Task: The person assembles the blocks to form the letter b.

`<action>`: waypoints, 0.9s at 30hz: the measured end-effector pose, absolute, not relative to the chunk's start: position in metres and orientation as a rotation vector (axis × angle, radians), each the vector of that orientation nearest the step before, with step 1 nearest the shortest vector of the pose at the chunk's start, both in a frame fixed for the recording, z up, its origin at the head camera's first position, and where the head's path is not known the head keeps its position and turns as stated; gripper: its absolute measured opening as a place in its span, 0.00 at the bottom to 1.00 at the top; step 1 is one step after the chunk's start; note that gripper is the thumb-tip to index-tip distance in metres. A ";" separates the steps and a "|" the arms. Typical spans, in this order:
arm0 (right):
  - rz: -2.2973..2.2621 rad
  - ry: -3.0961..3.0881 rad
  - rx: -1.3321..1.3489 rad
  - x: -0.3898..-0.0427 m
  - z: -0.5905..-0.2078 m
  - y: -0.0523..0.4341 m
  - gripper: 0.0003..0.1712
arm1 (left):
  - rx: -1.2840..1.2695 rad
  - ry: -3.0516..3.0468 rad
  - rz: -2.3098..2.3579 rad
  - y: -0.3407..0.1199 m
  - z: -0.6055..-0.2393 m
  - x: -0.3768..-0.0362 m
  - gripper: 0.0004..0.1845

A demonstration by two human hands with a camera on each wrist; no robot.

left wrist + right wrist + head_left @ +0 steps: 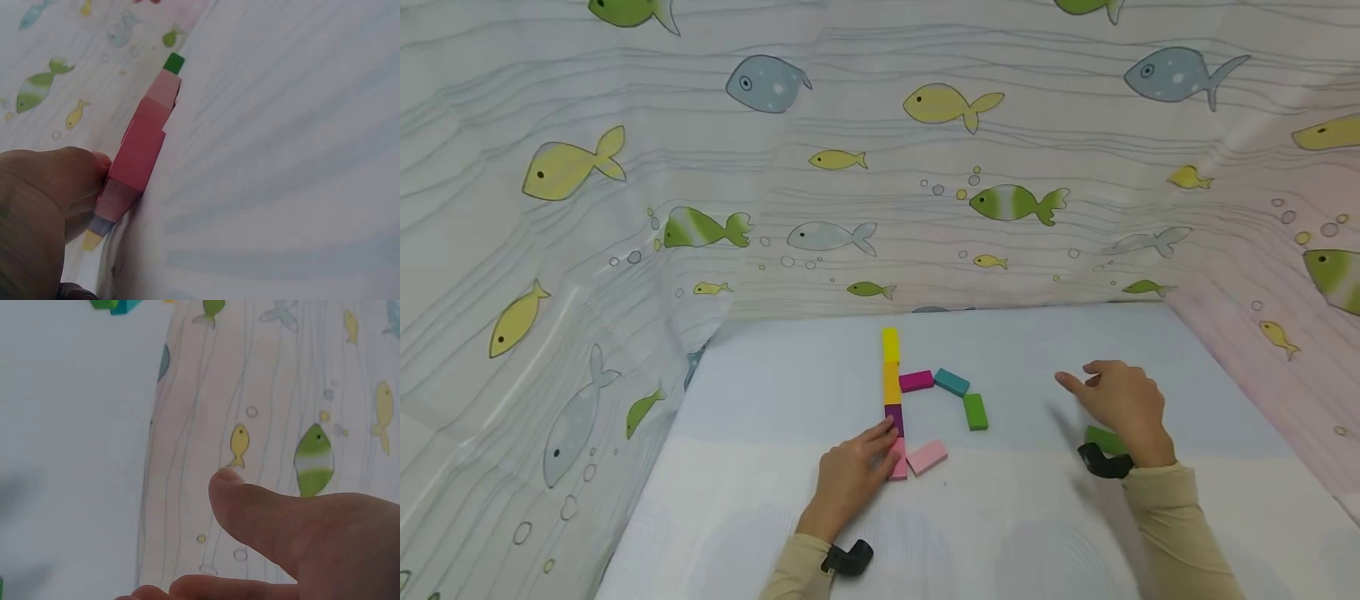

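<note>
My left hand (pixel 848 477) touches a column of blocks from its left side. Its fingertips lie on the purple block (pixel 893 410) and on the pink block (pixel 898 471) at the column's near end. The left wrist view shows the thumb against that pink block (pixel 139 155). Further up the column come an orange-yellow block (pixel 891 383) and a yellow block (pixel 890 343). A second pink block (pixel 927 457) lies slanted to the right of the column's foot. My right hand (pixel 1123 408) hovers at the right with thumb and fingers apart, holding nothing.
From the orange-yellow block, a magenta block (pixel 916 381), a teal block (pixel 952 382) and a green block (pixel 976 412) curve rightward. Another green block (pixel 1102 439) lies partly hidden beneath my right wrist. A fish-patterned curtain (pixel 865 192) surrounds the back and sides of the white table (pixel 760 400).
</note>
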State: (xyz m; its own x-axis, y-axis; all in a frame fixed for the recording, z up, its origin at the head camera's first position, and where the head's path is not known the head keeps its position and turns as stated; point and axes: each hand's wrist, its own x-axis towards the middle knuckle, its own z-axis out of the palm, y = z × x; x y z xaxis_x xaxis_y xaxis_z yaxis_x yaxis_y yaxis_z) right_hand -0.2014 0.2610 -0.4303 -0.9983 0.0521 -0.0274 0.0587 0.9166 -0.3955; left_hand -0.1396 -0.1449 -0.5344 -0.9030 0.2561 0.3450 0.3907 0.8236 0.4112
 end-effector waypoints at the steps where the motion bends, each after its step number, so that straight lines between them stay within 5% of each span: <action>1: -0.617 3.042 0.114 -0.200 -0.430 0.270 0.51 | -0.500 -2.730 -0.702 -0.144 -0.535 -0.140 0.23; 11: -0.508 2.824 0.334 -0.170 -0.457 0.335 0.66 | -0.469 -2.731 -0.738 -0.143 -0.532 -0.141 0.22; 27: -0.564 2.941 0.434 -0.160 -0.490 0.299 0.62 | -0.447 -2.759 -0.794 -0.144 -0.534 -0.140 0.23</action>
State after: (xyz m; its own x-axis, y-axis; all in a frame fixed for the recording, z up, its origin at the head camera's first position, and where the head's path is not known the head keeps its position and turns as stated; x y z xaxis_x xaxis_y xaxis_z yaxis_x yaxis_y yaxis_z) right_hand -0.1604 0.2989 -0.4897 -0.9523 0.2563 -0.1654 0.2993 0.8899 -0.3443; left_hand -0.1405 -0.1436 -0.5336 -0.9255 0.2242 0.3053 0.3522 0.8061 0.4756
